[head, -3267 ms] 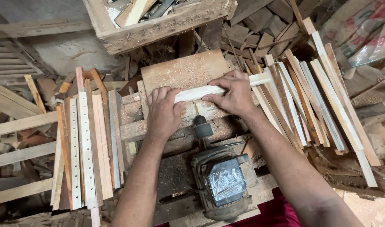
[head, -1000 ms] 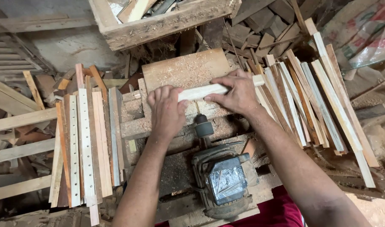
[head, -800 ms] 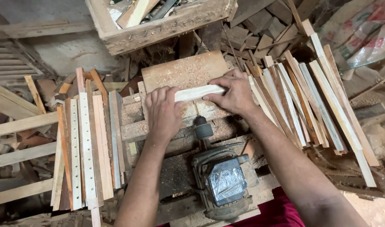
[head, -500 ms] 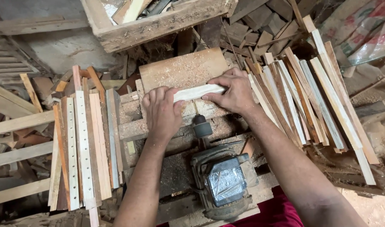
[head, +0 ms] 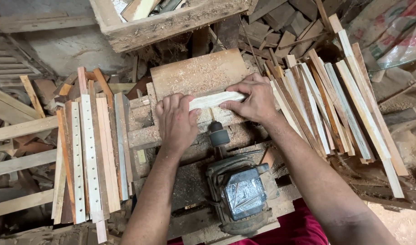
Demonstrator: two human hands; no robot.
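Observation:
A pale wooden slat [head: 215, 99] lies crosswise on a sawdust-covered wooden block [head: 199, 72]. My left hand [head: 175, 120] presses down on its left end, fingers spread over it. My right hand [head: 252, 97] grips its right end from above. Just below the slat, a dark drill chuck [head: 219, 135] points up at it from a grey electric motor [head: 240, 193] mounted on the bench. The part of the slat under my palms is hidden.
A stack of slats with rows of drilled holes [head: 87, 154] lies to the left. Plain slats [head: 330, 100] fan out to the right. A rough wooden crate [head: 171, 22] stands at the back, with scrap offcuts [head: 280, 27] beside it.
The slat has slid leftward under my hands, so less of it sticks out past my right hand. Both hands stay pressed on it.

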